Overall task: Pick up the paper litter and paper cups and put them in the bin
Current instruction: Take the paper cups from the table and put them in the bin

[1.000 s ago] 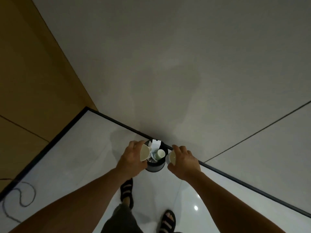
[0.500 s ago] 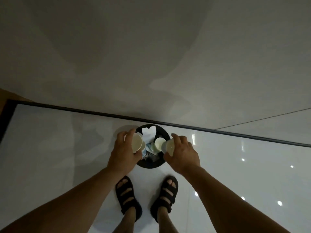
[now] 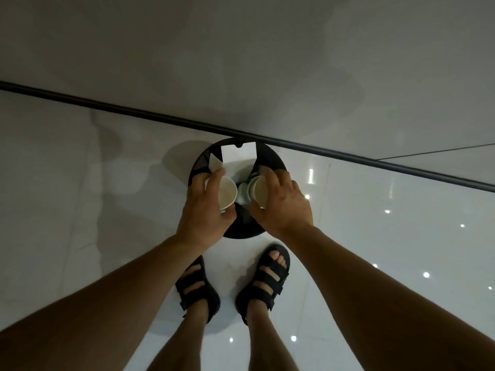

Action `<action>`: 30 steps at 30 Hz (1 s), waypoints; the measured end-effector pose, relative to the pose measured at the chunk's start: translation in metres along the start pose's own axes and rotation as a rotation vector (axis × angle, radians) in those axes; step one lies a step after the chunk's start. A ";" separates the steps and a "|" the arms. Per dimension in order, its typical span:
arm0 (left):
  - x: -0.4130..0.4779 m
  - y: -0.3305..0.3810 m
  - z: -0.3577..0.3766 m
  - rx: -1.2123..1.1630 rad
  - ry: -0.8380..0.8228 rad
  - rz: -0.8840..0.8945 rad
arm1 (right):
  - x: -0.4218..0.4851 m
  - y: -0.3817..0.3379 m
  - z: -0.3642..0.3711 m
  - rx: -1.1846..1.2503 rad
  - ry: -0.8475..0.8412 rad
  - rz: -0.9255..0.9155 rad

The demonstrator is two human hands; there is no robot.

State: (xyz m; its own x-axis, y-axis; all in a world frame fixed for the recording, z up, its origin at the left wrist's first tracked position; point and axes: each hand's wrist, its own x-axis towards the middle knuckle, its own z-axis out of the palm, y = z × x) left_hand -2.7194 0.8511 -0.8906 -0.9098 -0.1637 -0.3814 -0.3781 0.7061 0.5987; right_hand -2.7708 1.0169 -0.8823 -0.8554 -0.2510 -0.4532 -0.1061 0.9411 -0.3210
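A round black bin (image 3: 271, 156) stands on the glossy floor against the wall, just ahead of my feet. White paper litter (image 3: 238, 154) sticks up at its far side, and another cup (image 3: 244, 191) lies inside. My left hand (image 3: 205, 210) grips a paper cup (image 3: 227, 194) on its side over the bin's left half, mouth facing right. My right hand (image 3: 281, 203) grips a second paper cup (image 3: 259, 192) over the right half, mouth facing left. The two cups nearly meet above the bin's middle.
A grey wall (image 3: 241, 62) rises right behind the bin, with a black skirting strip (image 3: 107, 104) along its foot. My feet in black sandals (image 3: 198, 286) stand close to the bin's near side. Shiny white floor tiles (image 3: 67, 196) spread left and right.
I have stepped closer and look straight down now. Both hands have carried their cups further in over the bin's opening, drawing nearer each other.
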 end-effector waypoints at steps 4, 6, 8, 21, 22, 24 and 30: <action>-0.006 0.002 0.001 0.008 -0.029 -0.004 | -0.006 0.003 0.008 -0.002 -0.070 -0.013; -0.006 0.002 0.002 0.016 -0.018 0.006 | -0.005 0.005 0.011 -0.014 -0.066 -0.025; -0.004 -0.001 0.003 0.070 0.032 0.050 | -0.002 0.006 0.015 -0.045 -0.053 -0.065; -0.025 -0.022 0.015 0.496 -0.095 0.126 | -0.003 0.017 0.028 -0.156 -0.198 -0.136; -0.027 -0.017 0.008 0.499 -0.103 0.105 | -0.007 0.016 0.022 -0.131 -0.201 -0.117; -0.030 -0.004 -0.011 0.512 -0.125 0.065 | -0.019 0.012 0.003 -0.104 -0.203 -0.081; -0.051 0.075 -0.088 0.490 -0.152 0.035 | -0.076 -0.005 -0.087 -0.079 -0.227 -0.044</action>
State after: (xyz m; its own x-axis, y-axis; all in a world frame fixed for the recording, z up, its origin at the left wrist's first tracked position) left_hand -2.7161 0.8516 -0.7638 -0.8715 -0.0575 -0.4870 -0.1897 0.9553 0.2266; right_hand -2.7491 1.0507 -0.7735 -0.7139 -0.3284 -0.6184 -0.1875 0.9406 -0.2830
